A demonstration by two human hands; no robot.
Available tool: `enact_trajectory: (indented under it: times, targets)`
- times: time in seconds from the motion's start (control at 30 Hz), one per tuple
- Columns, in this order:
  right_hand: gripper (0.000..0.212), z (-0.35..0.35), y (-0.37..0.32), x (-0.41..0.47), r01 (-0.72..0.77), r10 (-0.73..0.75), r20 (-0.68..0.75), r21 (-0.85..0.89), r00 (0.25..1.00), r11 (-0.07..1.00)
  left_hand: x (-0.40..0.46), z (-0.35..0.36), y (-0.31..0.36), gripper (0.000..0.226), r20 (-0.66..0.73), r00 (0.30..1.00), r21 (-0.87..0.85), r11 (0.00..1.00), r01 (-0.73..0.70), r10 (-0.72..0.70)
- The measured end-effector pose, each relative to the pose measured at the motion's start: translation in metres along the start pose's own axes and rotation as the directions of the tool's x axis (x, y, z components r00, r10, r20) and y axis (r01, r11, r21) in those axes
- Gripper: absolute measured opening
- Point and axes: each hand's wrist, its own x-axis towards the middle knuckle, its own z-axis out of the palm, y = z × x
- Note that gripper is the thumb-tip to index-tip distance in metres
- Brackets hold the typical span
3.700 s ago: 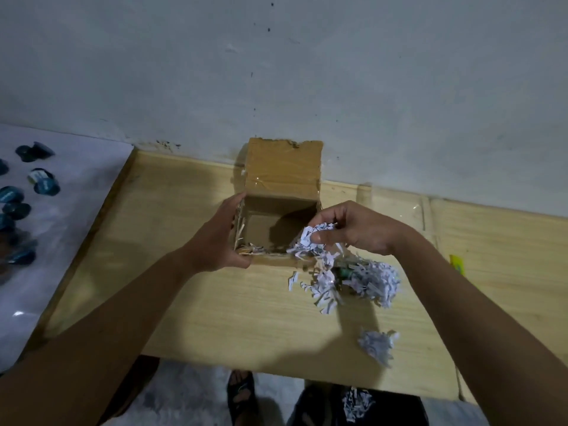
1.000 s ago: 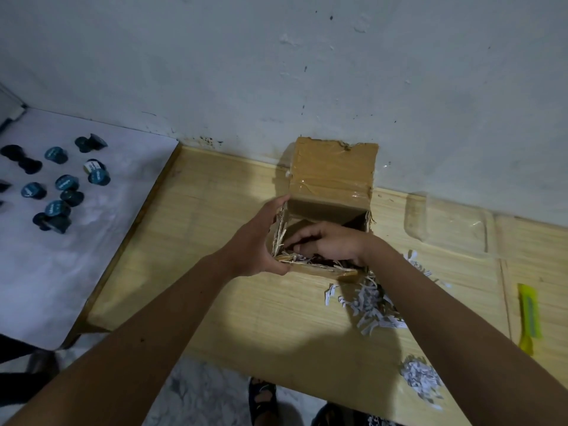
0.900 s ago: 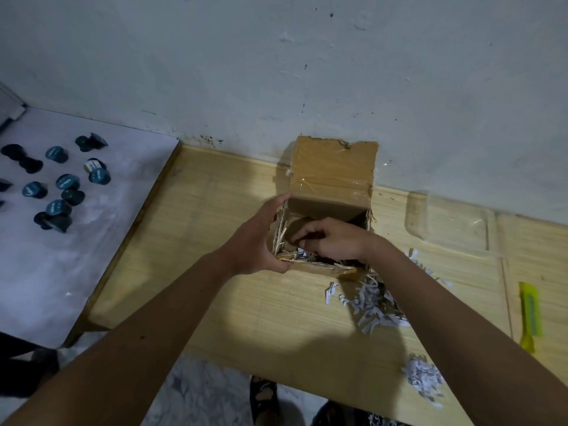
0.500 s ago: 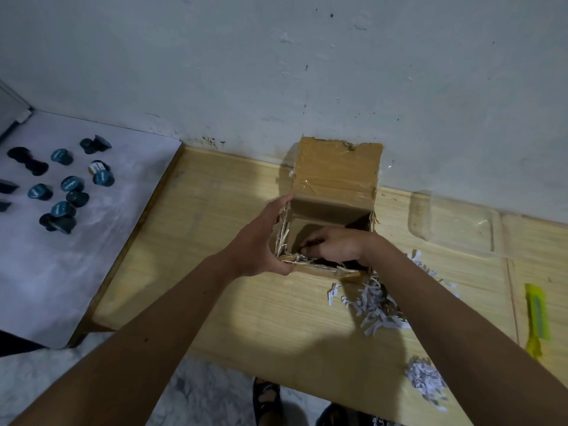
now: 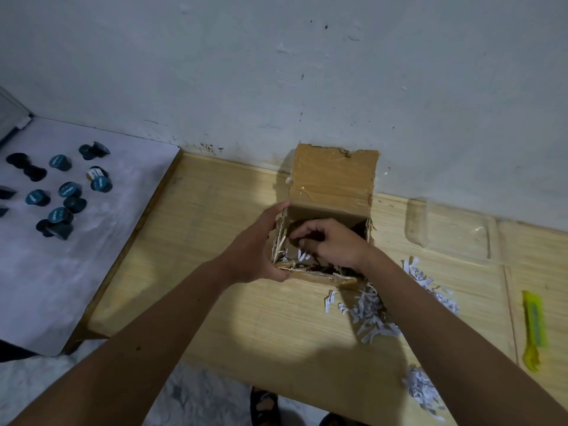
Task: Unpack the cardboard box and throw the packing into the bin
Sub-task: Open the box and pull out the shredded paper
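A small open cardboard box (image 5: 333,179) stands on a wooden board by the wall, its taped flap upright at the back. My left hand (image 5: 255,250) grips the box's left wall and front corner. My right hand (image 5: 330,241) reaches inside the box, fingers curled around white shredded paper (image 5: 302,256). More shredded paper (image 5: 373,315) lies heaped on the board just right of the box, and a smaller clump (image 5: 422,392) sits near the board's front edge.
A yellow utility knife (image 5: 536,327) lies at the board's right. A clear plastic sheet (image 5: 448,232) lies behind it by the wall. Several dark blue capsules (image 5: 66,189) are scattered on a white surface at the left. The floor shows below the board's edge.
Since 3.7 s ago my right hand dropped a handful of shreds beside the box and went back inside. Over the last second it shifts slightly inside; my left hand keeps its hold.
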Motion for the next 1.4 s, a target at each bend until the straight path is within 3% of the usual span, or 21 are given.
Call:
enact_trajectory:
  times: [0.1, 0.27, 0.5, 0.77, 1.0, 1.2, 1.4]
  targets:
    - [0.028, 0.002, -0.001, 0.003, -0.040, 0.047, 0.047, -0.128, 0.998, 0.991, 0.000, 0.000, 0.001, 0.141, 0.000, 1.000, 0.002, 1.000, -0.002, 0.002]
    - [0.038, 0.002, -0.007, 0.005, -0.126, 0.154, 0.217, -0.138, 0.964, 0.982, -0.001, 0.000, 0.004, 0.140, 0.000, 1.000, -0.015, 1.000, 0.006, -0.006]
    - [0.047, 0.003, -0.008, 0.005, -0.094, 0.173, 0.345, -0.235, 0.923, 0.968, -0.001, 0.000, 0.005, 0.140, -0.004, 1.000, -0.023, 1.000, 0.014, -0.015]
    - [0.051, 0.007, -0.002, 0.010, -0.059, 0.158, 0.330, -0.290, 0.931, 0.955, -0.001, -0.001, 0.005, 0.142, 0.007, 1.000, -0.020, 1.000, 0.017, -0.017]
    - [0.022, 0.006, -0.005, 0.005, -0.076, 0.128, 0.336, -0.164, 0.933, 0.984, -0.001, 0.000, 0.005, 0.141, 0.005, 1.000, -0.037, 0.999, 0.002, -0.002]
    - [0.021, 0.005, -0.010, 0.003, -0.053, 0.110, 0.323, -0.180, 0.940, 0.982, -0.002, 0.001, 0.003, 0.141, 0.007, 1.000, -0.056, 0.998, -0.013, 0.014]
    - [0.016, 0.001, -0.008, -0.002, -0.058, 0.060, 0.244, -0.015, 0.968, 0.998, -0.001, 0.000, 0.001, 0.139, 0.006, 0.999, -0.048, 0.998, -0.033, 0.034]
